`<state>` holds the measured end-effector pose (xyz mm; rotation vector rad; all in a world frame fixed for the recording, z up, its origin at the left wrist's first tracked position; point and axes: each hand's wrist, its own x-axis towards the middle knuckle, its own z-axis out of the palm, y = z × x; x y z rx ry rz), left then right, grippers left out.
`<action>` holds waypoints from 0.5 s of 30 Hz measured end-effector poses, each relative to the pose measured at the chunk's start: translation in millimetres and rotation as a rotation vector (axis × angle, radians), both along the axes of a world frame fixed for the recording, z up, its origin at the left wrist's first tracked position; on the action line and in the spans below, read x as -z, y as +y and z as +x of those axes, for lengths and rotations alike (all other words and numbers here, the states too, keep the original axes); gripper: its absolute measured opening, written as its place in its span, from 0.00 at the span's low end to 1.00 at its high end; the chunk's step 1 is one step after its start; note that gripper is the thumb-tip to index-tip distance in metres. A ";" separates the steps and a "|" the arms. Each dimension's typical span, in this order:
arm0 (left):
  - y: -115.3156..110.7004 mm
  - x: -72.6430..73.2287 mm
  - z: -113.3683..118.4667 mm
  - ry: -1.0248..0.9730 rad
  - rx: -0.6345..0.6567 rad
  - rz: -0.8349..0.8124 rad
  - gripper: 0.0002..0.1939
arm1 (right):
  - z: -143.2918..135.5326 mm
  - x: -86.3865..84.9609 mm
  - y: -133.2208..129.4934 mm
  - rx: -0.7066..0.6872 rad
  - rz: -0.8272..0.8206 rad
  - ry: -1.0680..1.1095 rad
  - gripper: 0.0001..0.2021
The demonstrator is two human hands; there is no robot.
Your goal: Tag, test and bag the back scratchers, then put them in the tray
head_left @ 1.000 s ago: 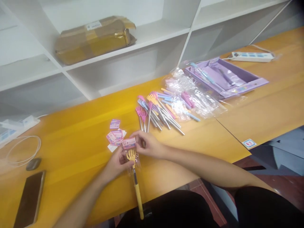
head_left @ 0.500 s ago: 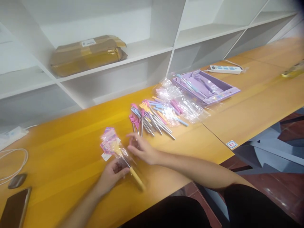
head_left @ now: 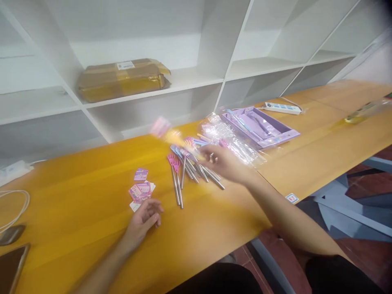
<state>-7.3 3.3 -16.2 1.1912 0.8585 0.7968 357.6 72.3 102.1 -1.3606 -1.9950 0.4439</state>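
My right hand (head_left: pixel 219 161) is closed on a yellow back scratcher (head_left: pixel 177 139), blurred by motion, its pink-topped end pointing up and left. It passes over a pile of back scratchers (head_left: pixel 196 167) with metal rods and pink or blue claw heads. My left hand (head_left: pixel 147 214) rests by the small printed cards (head_left: pixel 141 191), fingers loosely curled and apart, holding nothing. Coloured handles (head_left: pixel 200 141) and clear plastic bags (head_left: pixel 232 141) lie behind the pile, partly hidden by my right hand.
A purple tray (head_left: pixel 283 141) holding wrapped items is at the back right, near a power strip (head_left: pixel 283 108). A taped package (head_left: pixel 122 81) sits on the shelf (head_left: pixel 196 79). A phone (head_left: pixel 12 267), a mouse (head_left: pixel 12 234) and a white cable (head_left: pixel 26 208) lie at the left.
The wrapped yellow scratcher has passed from my left hand to my right hand, which has moved right and up with it. My left hand has let go. The view has shifted slightly.
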 end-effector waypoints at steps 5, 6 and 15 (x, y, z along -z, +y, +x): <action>2.3 3.5 -0.1 -0.034 0.037 0.006 0.18 | 118.0 -42.9 48.8 0.475 0.020 -0.045 0.21; 2.2 3.1 0.3 -0.034 0.041 0.004 0.18 | 138.3 -48.0 57.0 0.535 0.005 -0.078 0.24; 3.4 4.8 -0.3 -0.019 0.069 0.009 0.18 | 230.9 -36.8 97.2 0.829 -0.063 -0.233 0.19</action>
